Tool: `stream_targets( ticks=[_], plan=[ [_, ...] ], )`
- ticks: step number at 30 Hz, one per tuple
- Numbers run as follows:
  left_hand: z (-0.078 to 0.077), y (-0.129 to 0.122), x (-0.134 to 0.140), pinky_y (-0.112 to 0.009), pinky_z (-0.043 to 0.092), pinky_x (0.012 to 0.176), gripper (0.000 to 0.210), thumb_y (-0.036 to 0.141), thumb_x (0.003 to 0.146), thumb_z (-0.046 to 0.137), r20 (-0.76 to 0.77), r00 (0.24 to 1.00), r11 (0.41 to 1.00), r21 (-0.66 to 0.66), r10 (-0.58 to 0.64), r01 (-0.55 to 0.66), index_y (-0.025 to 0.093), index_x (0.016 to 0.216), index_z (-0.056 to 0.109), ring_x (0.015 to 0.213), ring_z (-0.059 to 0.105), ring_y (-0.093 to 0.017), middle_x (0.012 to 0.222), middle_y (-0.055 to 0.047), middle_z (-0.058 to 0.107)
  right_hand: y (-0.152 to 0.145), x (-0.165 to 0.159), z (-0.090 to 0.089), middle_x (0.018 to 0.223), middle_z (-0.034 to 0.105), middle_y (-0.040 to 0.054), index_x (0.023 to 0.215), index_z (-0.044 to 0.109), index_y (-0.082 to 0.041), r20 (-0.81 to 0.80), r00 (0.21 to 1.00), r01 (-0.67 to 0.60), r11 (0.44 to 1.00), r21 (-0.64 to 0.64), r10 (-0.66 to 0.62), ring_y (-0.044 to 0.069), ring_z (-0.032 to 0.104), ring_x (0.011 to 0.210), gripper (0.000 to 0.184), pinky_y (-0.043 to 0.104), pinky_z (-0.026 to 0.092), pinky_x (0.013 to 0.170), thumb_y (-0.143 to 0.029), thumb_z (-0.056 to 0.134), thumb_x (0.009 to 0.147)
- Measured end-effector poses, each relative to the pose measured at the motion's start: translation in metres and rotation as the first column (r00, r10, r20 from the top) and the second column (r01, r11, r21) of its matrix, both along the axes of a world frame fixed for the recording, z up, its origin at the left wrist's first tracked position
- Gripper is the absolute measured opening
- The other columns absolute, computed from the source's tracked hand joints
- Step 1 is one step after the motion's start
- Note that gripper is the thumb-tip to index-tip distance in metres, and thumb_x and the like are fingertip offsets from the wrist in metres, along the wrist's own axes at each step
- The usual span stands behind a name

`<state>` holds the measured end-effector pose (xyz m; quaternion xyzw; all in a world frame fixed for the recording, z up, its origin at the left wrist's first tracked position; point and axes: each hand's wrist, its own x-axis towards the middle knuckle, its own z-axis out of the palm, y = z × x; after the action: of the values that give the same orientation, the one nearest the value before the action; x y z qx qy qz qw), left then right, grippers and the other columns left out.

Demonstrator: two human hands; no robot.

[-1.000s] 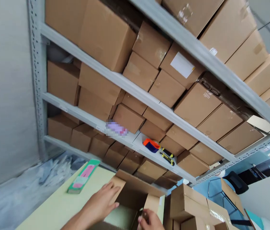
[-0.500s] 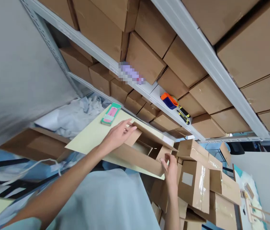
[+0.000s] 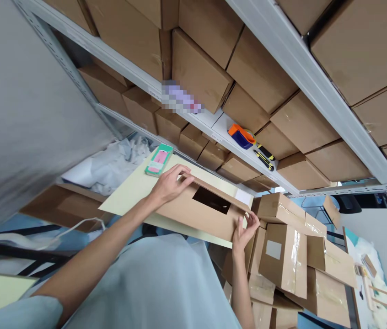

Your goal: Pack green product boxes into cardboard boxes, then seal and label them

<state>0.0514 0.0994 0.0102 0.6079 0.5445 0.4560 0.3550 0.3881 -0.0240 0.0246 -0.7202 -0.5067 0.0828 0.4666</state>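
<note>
A brown cardboard box (image 3: 200, 214) lies on a pale yellow tabletop (image 3: 128, 194) in front of me. Its near flap is folded inward, its far long flap is partly raised, and a dark gap shows between them. My left hand (image 3: 171, 185) pinches the far flap at its left end, thumb toward me. At the right end, my right hand (image 3: 244, 230) has its thumb against the near side and curled fingers on the flap's far corner. A green and pink packet (image 3: 159, 160) rests on the tabletop beyond my left hand.
Shelves (image 3: 210, 119) packed with cartons rise behind the table. An orange and blue tape dispenser (image 3: 241, 137) and yellow-black cutters (image 3: 264, 160) sit on one shelf. Stacked cartons (image 3: 284, 256) stand at right. An open carton (image 3: 63, 205) and white crumpled material (image 3: 111, 164) are at left.
The near long flap has folded inward over the short end flaps, and the far flap has come down partway. My right hand has moved to the far flap's corner.
</note>
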Motion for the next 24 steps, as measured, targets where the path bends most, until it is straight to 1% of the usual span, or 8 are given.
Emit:
stream_targets(
  ticks=[2,4,6,9,13,18,21,24],
  plan=[
    [-0.002,-0.001,0.000,-0.050,0.053,0.121,0.045,0.067,0.095,0.060,0.001,1.000,1.000,-0.017,-0.014,0.014,0.024,0.105,0.067,0.128,0.071,-0.031,0.131,-0.014,0.076,-0.006,0.006,-0.003,0.145,0.064,0.0266,0.123,0.066,-0.017,0.014,1.000,0.023,1.000,-0.010,-0.023,0.033,0.066,0.137,0.053,0.052,0.052,0.120,-0.065,0.050,0.110],
    [-0.007,-0.006,-0.002,-0.051,0.051,0.124,0.054,0.071,0.089,0.065,0.042,0.998,0.995,-0.085,-0.048,0.051,0.022,0.112,0.070,0.136,0.069,-0.033,0.141,-0.016,0.074,-0.011,0.014,-0.006,0.138,0.070,0.0252,0.096,0.068,-0.019,-0.016,1.000,-0.012,0.999,-0.037,0.012,0.033,0.067,0.136,0.050,0.052,0.050,0.120,-0.064,0.050,0.110],
    [-0.012,-0.013,-0.006,-0.050,0.048,0.129,0.072,0.078,0.087,0.067,0.098,0.994,0.981,-0.183,-0.045,0.062,0.021,0.131,0.071,0.146,0.064,-0.033,0.153,-0.016,0.070,-0.014,0.023,-0.007,0.135,0.074,0.0242,0.089,0.069,-0.020,-0.119,0.990,-0.085,0.994,-0.073,0.076,0.033,0.069,0.134,0.049,0.050,0.054,0.114,-0.064,0.058,0.107],
    [-0.019,-0.028,-0.011,-0.047,0.045,0.131,0.093,0.086,0.086,0.067,0.138,0.990,0.957,-0.284,-0.011,0.051,0.022,0.154,0.062,0.155,0.057,-0.034,0.166,-0.014,0.062,-0.012,0.033,-0.005,0.135,0.077,0.0234,0.094,0.073,-0.019,-0.273,0.953,-0.171,0.976,-0.136,0.129,0.034,0.072,0.132,0.046,0.045,0.061,0.102,-0.064,0.071,0.099],
    [-0.019,-0.042,-0.010,-0.048,0.049,0.127,0.106,0.089,0.077,0.075,0.094,0.996,0.947,-0.319,-0.003,0.033,0.026,0.160,0.056,0.152,0.058,-0.037,0.168,-0.013,0.059,-0.004,0.035,0.002,0.135,0.079,0.0218,0.101,0.079,-0.018,-0.276,0.950,-0.209,0.957,-0.202,0.149,0.033,0.073,0.132,0.047,0.040,0.063,0.098,-0.064,0.076,0.095],
    [-0.012,-0.048,0.002,-0.051,0.044,0.130,0.099,0.085,0.082,0.074,-0.093,0.995,0.952,-0.301,0.038,-0.064,0.027,0.159,0.051,0.153,0.056,-0.037,0.166,-0.013,0.057,-0.004,0.027,0.007,0.143,0.078,0.0237,0.147,0.075,-0.010,-0.195,0.974,-0.172,0.944,-0.281,0.120,0.033,0.077,0.132,0.072,0.044,0.063,0.109,-0.067,0.061,0.105],
    [-0.011,-0.049,0.004,-0.052,0.042,0.132,0.103,0.083,0.083,0.075,-0.088,0.996,0.946,-0.323,0.000,-0.029,0.027,0.164,0.044,0.155,0.053,-0.038,0.171,-0.014,0.051,-0.008,0.024,0.009,0.154,0.071,0.0227,0.153,0.072,-0.009,-0.185,0.976,-0.175,0.929,-0.327,0.119,0.035,0.070,0.145,0.076,0.047,0.060,0.118,-0.067,0.058,0.106],
    [-0.015,-0.050,0.001,-0.052,0.038,0.135,0.110,0.081,0.079,0.081,-0.020,0.999,0.944,-0.330,-0.030,0.022,0.028,0.166,0.040,0.161,0.045,-0.039,0.175,-0.014,0.046,-0.012,0.024,0.011,0.156,0.069,0.0213,0.152,0.072,-0.006,-0.294,0.954,-0.148,0.937,-0.316,0.051,0.035,0.068,0.148,0.079,0.050,0.055,0.125,-0.067,0.066,0.102]
  ],
)
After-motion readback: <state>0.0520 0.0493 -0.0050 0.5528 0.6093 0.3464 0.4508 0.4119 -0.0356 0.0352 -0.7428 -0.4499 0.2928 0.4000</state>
